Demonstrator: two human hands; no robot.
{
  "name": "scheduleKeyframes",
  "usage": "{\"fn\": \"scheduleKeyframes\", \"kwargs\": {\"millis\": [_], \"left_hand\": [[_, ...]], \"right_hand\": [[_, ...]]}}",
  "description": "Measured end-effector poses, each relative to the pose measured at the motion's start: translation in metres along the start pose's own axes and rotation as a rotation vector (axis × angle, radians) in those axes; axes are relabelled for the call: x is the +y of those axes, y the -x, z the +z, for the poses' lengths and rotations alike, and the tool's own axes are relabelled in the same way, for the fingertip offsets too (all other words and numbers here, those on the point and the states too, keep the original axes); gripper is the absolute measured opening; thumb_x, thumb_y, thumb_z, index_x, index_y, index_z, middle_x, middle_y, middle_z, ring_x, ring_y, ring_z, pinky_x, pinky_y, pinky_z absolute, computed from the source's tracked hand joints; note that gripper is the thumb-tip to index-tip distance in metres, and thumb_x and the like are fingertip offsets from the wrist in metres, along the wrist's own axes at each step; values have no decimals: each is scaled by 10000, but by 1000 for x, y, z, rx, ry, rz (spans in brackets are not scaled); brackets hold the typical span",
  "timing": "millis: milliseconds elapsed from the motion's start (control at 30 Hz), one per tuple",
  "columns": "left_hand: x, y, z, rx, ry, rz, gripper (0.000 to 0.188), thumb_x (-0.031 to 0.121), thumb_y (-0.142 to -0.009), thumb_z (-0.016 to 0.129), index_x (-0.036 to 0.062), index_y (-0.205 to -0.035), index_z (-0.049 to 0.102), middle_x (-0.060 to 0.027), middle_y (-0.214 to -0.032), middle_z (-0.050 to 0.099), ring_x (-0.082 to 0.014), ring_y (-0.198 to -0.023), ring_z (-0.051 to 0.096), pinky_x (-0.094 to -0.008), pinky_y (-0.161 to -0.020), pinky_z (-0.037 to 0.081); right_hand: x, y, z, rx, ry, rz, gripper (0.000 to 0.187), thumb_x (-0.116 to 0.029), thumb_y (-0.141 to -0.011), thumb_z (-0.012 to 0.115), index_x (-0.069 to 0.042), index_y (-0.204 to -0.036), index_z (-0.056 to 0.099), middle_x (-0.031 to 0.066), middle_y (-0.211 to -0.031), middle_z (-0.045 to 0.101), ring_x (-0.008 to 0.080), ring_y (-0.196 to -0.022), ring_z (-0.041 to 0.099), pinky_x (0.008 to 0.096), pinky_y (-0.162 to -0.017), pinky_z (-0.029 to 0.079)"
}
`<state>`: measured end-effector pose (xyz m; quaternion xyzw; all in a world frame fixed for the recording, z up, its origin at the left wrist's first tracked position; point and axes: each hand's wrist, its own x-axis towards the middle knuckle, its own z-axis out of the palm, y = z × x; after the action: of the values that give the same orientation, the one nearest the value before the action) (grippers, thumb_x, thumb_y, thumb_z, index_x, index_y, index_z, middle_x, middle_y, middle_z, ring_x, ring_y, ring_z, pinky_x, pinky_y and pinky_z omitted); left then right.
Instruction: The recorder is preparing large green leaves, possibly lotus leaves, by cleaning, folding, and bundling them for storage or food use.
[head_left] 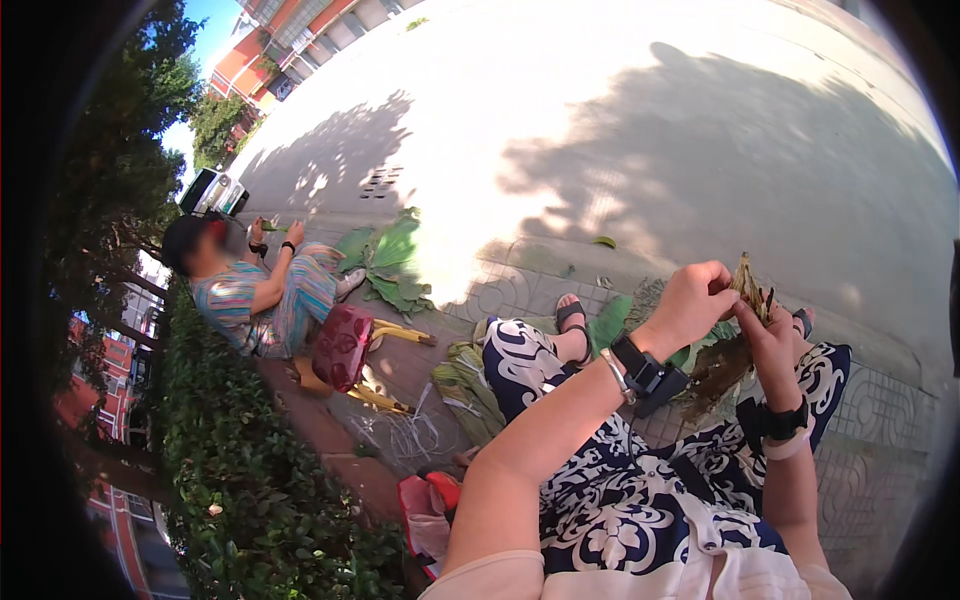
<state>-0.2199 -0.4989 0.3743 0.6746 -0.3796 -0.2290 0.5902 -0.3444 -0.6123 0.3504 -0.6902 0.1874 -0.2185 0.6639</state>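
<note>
A leafy hedge [250, 490] fills eight o'clock; at ten, a white vehicle [229, 196] stands near trees [135, 150]; towards eleven, a drain grate [381, 182] and an orange-and-grey building [312, 22]

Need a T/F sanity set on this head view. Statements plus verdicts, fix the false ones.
1. The left grip and right grip both touch a dry brown plant piece. True.
2. The wearer's wrists are bare. False: each has a black band on it.
3. The co-worker wears a dark cap. True.
4. The green leaves near the co-worker are in a basket. False: they lie on the ground.
</note>
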Motion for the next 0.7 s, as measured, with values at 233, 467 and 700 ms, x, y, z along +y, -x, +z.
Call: {"fn": "scheduleKeyframes", "kwargs": {"millis": [233,467,700], "left_hand": [[-7,5,6,97,-151,47,147,95,-801,660,-28,-801,580,-109,-663,600,-200,-618,583,-324,-592,481],[-13,3,11,85,-72,113,132,81,-839,656,-21,-815,575,-21,-654,578,-69,-608,521,-249,-553,443],[2,8,-13,129,113,9,94,54,-866,664,-19,-902,618,0,-773,631,-28,-668,544,-188,-586,441]], "right_hand": [[11,-2,7,17,21,-97,177,-64,-913,589,32,-1059,622,10,-928,655,64,-837,561,222,-742,453],[19,-7,7,98,56,-114,154,-75,-910,594,22,-1025,625,-7,-870,638,55,-783,542,228,-685,449],[24,-14,15,234,321,-156,266,-193,-811,666,36,-786,533,170,-592,514,229,-527,486,370,-509,403]]}}
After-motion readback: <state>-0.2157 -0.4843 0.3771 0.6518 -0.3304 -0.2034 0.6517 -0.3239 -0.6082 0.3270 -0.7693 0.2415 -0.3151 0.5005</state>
